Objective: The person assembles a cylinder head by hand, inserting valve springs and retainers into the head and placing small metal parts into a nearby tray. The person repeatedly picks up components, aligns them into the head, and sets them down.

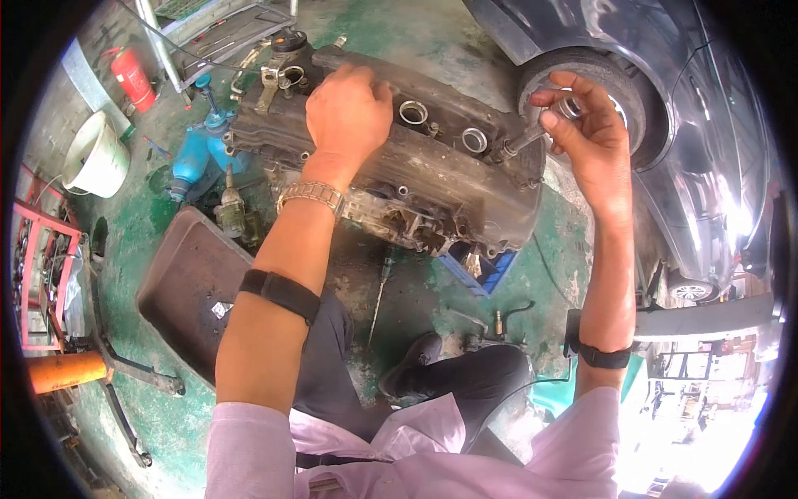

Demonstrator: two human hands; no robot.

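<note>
A dark, grimy engine with its long valve cover lies before me, round spark plug openings along the top. My left hand rests on the cover, its fingers curled in and closed; whatever they may hold is hidden beneath. On the right, my right hand grips a metal socket wrench between thumb and fingers. The tool slants down to the cover's right end, where its tip meets a fastener spot. A black oil filler cap sits at the engine's far left.
A brown tray lies at my left, near blue bottles. A blue crate stands under the engine's front. Behind my right hand is a dark car. A white bucket and red extinguisher stand far left.
</note>
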